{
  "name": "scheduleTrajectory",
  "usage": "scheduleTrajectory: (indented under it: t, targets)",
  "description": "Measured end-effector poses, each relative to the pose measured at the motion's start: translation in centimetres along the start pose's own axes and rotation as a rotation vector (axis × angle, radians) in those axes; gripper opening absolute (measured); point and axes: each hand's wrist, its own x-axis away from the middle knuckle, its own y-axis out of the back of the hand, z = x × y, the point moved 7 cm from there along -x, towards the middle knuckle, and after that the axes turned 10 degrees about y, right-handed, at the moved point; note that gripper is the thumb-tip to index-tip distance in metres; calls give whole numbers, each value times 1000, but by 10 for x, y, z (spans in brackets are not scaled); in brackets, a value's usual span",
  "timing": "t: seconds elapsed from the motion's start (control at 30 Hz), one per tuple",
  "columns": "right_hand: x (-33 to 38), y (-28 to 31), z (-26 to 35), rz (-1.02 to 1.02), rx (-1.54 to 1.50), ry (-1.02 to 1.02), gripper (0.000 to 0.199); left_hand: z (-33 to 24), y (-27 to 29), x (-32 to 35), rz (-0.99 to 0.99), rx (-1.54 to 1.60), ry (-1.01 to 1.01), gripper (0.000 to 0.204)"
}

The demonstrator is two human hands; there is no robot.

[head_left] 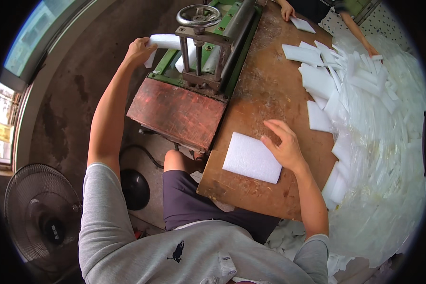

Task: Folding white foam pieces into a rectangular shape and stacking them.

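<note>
Left hand, 11 o'clock: fingers closed on foam strip at machine. Right hand, 3 o'clock: loosely open, contact unclear; foam sheet flat on counter, 4 o'clock. Advisable: light grip, fingertips clear of machine

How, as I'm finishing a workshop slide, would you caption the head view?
Left hand holding white foam at a green machine, right hand at a white sheet on the brown table.

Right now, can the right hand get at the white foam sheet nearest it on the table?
Very likely yes: the right hand, fingers apart, is at the sheet's right side, and nothing seems to lie on the sheet or block the way.
</note>
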Motion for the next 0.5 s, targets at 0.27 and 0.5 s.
scheduleTrajectory:
  t: [0.27,0.5]
  targets:
    - [-85,2,-49,-184,14,-157,39,-47,-63,-24,116,72,-76,41]
    - [-170,-24,-78,-176,83,-280,42,-77,-112,-23,155,89,-428,22]
